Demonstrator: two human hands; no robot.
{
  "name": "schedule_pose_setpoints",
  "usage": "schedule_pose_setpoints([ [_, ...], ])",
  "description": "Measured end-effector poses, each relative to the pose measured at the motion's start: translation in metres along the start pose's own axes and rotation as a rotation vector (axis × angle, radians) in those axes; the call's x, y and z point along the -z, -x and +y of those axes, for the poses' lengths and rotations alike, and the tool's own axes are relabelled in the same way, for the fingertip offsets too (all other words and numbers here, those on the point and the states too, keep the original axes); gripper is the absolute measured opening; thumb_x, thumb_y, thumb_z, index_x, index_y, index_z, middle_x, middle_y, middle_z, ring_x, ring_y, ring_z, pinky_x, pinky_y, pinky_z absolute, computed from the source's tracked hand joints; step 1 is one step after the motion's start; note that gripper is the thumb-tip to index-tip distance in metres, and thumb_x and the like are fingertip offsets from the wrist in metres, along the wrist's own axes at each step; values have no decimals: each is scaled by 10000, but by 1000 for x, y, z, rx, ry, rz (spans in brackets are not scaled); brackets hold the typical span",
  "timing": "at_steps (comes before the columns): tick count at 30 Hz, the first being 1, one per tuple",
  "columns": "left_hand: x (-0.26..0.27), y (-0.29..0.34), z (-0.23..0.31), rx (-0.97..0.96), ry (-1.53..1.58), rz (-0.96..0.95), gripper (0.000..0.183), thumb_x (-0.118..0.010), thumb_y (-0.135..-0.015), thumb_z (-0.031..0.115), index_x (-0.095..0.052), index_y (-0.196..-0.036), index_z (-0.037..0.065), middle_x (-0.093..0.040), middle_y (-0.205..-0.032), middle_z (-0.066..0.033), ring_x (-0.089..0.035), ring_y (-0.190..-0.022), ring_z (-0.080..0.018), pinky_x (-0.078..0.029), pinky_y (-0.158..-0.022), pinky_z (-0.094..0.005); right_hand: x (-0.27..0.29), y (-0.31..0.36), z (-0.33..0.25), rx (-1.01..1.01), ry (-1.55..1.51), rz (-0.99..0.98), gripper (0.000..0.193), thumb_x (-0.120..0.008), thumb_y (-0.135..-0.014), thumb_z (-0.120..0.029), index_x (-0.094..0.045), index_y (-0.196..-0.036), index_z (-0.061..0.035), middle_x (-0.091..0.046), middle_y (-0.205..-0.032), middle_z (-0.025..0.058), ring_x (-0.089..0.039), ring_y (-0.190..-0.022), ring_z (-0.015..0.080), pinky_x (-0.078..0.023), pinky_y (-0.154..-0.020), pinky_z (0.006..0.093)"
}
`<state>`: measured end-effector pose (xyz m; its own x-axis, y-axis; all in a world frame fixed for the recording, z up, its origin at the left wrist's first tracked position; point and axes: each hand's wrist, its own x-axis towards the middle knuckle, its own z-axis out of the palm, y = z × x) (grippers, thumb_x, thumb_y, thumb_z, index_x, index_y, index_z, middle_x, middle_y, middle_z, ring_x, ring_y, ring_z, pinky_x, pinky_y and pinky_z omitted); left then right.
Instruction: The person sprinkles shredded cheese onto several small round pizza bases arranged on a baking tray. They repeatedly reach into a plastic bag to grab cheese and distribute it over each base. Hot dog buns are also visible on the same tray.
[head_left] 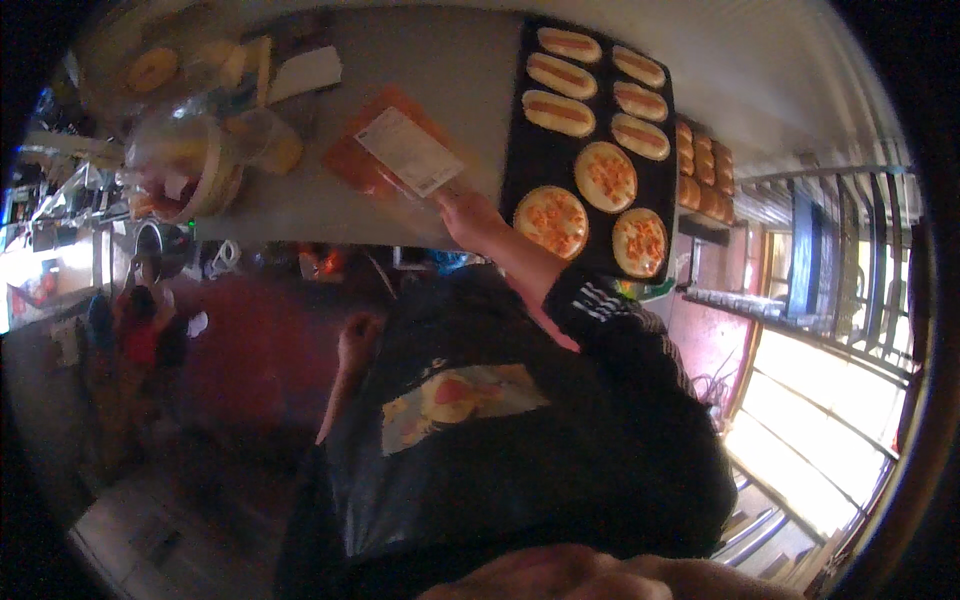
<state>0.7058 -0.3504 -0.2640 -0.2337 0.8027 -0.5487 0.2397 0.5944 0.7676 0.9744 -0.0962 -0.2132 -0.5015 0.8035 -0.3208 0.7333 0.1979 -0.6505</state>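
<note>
Orange packet (396,146) — flat, white label (412,152); right hand (468,217) pinching edge, left hand (358,338) half-curled — can't tell if empty.

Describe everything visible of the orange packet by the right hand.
The orange packet looks flat and rectangular, apparently glossy plastic film, with a large white printed label facing up. It sits askew over the grey counter, left of the black tray; whether it rests fully is unclear. The right hand holds its near right corner.
</note>
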Motion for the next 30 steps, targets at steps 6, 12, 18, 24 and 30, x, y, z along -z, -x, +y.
schedule_pose_setpoints([
  [6,12,25,1,121,-31,41,222,-653,-904,213,-665,-1026,29,-691,-892,-71,-613,-788,-130,-501,-724,-309,-30,-57,-4,338,-58,450,453,-553,-896,-193,-499,-1323,-53,-537,-1303,210,-506,-1195,384,-427,-999,442],
  [12,16,42,-11,11,-118,146,277,-676,-892,253,-668,-1056,30,-701,-945,-107,-660,-860,-196,-513,-779,-345,-35,-66,17,182,197,228,465,-569,-891,-205,-502,-1317,-30,-526,-1319,217,-474,-1231,390,-396,-1029,437],
  [18,29,34,-19,30,-92,143,307,-675,-881,303,-677,-1047,45,-693,-975,-119,-660,-916,-226,-509,-813,-376,-40,-71,28,115,417,185,480,-585,-887,-217,-505,-1310,-6,-515,-1335,224,-442,-1268,395,-365,-1059,433],
  [24,56,33,-3,117,-16,95,337,-658,-890,343,-682,-1080,66,-685,-1027,-133,-654,-958,-264,-510,-820,-402,-53,-74,36,84,166,253,481,-601,-893,-286,-547,-1264,16,-548,-1303,228,-494,-1206,416,-403,-1014,464],
  [30,86,18,-6,54,-2,84,357,-644,-900,365,-682,-1088,64,-681,-1047,-136,-649,-971,-290,-515,-830,-416,-53,-70,16,-87,392,232,451,-554,-927,-310,-570,-1224,29,-586,-1247,223,-551,-1127,415,-450,-949,477],
])
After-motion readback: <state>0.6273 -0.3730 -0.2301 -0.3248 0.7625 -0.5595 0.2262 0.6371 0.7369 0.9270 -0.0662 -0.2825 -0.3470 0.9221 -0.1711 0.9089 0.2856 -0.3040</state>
